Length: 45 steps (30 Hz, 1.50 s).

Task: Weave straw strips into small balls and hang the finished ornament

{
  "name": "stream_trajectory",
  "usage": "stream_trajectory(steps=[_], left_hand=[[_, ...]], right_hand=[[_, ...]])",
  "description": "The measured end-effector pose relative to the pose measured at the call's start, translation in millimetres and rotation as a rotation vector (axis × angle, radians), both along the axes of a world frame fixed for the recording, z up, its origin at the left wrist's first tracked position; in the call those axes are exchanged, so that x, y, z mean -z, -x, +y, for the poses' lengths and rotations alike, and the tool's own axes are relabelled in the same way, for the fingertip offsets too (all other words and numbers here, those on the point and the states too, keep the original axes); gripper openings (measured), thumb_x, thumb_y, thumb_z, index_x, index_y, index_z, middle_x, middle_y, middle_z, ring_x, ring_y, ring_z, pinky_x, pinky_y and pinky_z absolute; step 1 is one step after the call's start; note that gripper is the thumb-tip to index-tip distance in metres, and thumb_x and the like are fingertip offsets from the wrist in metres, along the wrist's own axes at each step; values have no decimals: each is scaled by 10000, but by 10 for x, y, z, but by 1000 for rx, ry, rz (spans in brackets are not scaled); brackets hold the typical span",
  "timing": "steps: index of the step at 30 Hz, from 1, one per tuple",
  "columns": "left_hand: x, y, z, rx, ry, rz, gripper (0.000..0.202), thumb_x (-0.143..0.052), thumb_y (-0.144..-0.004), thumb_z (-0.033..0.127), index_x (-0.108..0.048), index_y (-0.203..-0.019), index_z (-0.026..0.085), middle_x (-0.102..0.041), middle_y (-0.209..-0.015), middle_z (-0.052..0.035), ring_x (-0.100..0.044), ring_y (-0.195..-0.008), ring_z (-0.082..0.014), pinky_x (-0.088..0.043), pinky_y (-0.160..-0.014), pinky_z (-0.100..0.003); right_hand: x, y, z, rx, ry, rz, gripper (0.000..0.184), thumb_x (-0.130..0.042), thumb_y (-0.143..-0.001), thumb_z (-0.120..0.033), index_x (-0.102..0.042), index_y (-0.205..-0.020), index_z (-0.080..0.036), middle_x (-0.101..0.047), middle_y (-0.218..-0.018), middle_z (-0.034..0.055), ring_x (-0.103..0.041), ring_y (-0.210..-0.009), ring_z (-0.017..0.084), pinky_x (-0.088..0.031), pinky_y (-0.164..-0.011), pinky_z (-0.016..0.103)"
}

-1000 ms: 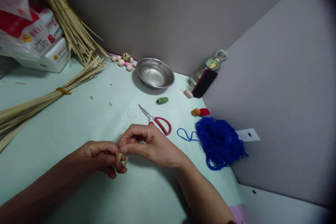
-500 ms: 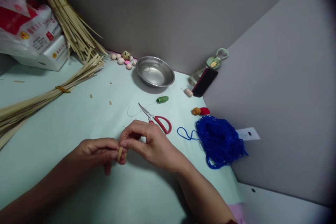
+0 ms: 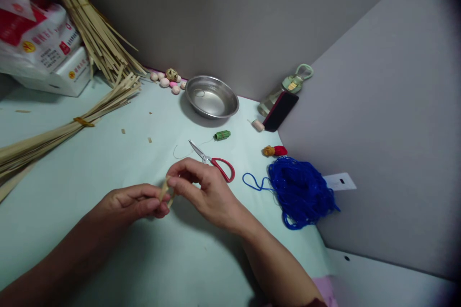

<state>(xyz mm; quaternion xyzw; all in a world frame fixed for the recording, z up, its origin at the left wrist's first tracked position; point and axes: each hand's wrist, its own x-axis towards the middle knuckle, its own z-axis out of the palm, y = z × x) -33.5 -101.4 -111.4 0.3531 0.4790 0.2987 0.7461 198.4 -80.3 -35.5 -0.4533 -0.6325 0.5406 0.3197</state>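
A short, bent bamboo strip is pinched between both hands above the pale table. My left hand grips its lower part with thumb and fingers closed. From the right, my right hand pinches the upper end between thumb and forefinger. The strip seems curved into a loop, though the fingers hide part of it. Just beyond my right hand lie scissors with red handles, one handle partly covered by the hand. A green spool with thin thread trailing from it sits behind them.
Bundled bamboo strips lie at left, near tissue packs. A metal bowl, small round beads, a bottle and a phone stand along the back wall. Blue cord is heaped at right.
Both hands have risen slightly. The strip has tilted, and more of it shows between my fingers; my left fingers beneath have curled in closer.
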Motion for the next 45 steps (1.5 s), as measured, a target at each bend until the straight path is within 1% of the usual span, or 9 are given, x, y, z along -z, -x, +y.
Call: stream_trajectory(steps=[4, 10, 14, 19, 23, 25, 31, 36, 45], left_hand=[[-115, -1, 46, -146, 126, -186, 338, -1079, -679, 504, -880, -829, 275, -816, -851, -16, -754, -913, -197, -665, -853, -216], [-82, 20, 77, -128, 176, -301, 280, -1029, -791, 459, -851, -878, 262, -802, -935, -22, -732, -992, -202, -669, -900, -245], [-50, 14, 67, -134, 159, -272, 305, -1047, -757, 440, -874, -957, 289, -794, -942, -17, -712, -1002, -207, -664, -902, -245], [-63, 7, 46, -122, 83, -76, 361, -1029, -714, 549, -877, -903, 281, -820, -940, -27, -751, -916, -226, -663, -802, -263], [-21, -9, -5, -81, -172, 265, 239, -905, -835, 543, -894, -898, 313, -857, -976, 7, -783, -1011, -241, -626, -916, -278], [16, -17, -19, -48, -241, 305, 171, -881, -859, 500, -904, -907, 337, -864, -973, 17, -783, -1018, -238, -609, -956, -290], [76, 1, 17, 43, -106, 3, 251, -881, -876, 541, -912, -883, 291, -837, -903, -41, -698, -852, -215, -600, -793, -291], [91, 40, 42, 144, -44, -120, 287, -920, -874, 572, -923, -932, 291, -807, -948, -68, -653, -835, -193, -575, -778, -276], [64, -114, -22, 38, -54, -182, 350, -1005, -744, 602, -882, -856, 295, -773, -846, -8, -548, -647, -119, -489, -642, -239]], right_hand=[[87, -7, 39, 107, 8, 53, 325, -763, -1038, -489, -715, -1218, -223, -766, -1077, 45, -672, -893, 166, -543, -834, 318], [170, 35, -4, -103, -230, -100, 622, -870, -980, -472, -624, -1507, -252, -720, -1395, 122, -705, -1127, 215, -587, -1023, 386], [200, 78, -32, -128, -304, -233, 476, -803, -1049, -449, -662, -1451, -238, -768, -1273, 119, -711, -1170, 253, -573, -1068, 429], [168, 47, -5, -90, -231, -143, 521, -872, -989, -461, -686, -1428, -250, -748, -1339, 113, -702, -1218, 248, -568, -1088, 423], [157, 50, 9, 2, -154, 0, 287, -873, -980, -455, -785, -1145, -237, -769, -1162, 66, -719, -1097, 214, -577, -1024, 384], [153, 72, 1, 9, -98, 41, 245, -850, -995, -464, -774, -982, -232, -762, -1044, 42, -719, -1013, 199, -579, -968, 366], [60, 100, -14, 18, 35, 156, 332, -885, -939, -511, -726, -866, -229, -723, -846, 1, -695, -855, 181, -569, -900, 370], [9, 88, -4, -33, 244, 325, 360, -933, -886, -491, -700, -874, -218, -730, -771, -7, -702, -734, 166, -567, -793, 354], [51, 115, -5, -38, 278, 372, 356, -971, -843, -440, -699, -863, -211, -700, -846, -1, -706, -733, 160, -585, -781, 354]])
